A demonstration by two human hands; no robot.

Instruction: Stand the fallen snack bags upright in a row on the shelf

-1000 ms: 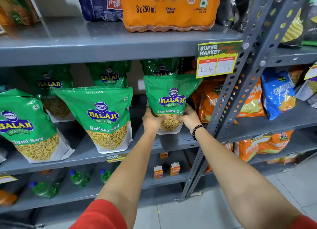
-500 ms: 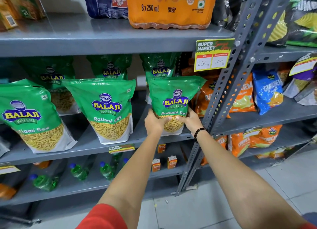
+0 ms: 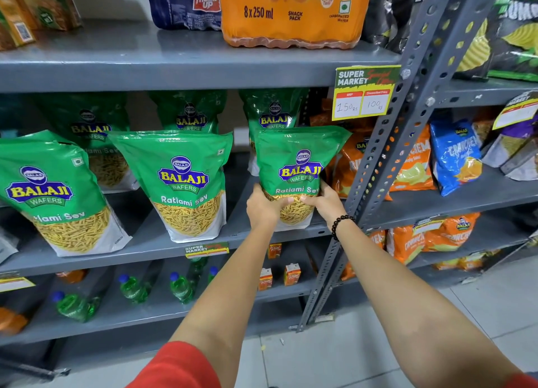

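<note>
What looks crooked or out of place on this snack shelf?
The far-left green bag leans left instead of standing straight like the middle bag. Both hands hold the right bag by its base, nearly upright. On the shelf below, green bottles lie on their sides.

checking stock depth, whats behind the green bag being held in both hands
Another green Balaji bag stands behind the held bag; only its top shows. The held bag covers its lower part and anything farther back.

One head-worn view — facing forward and slightly down, close to the shelf; wide-angle.
</note>
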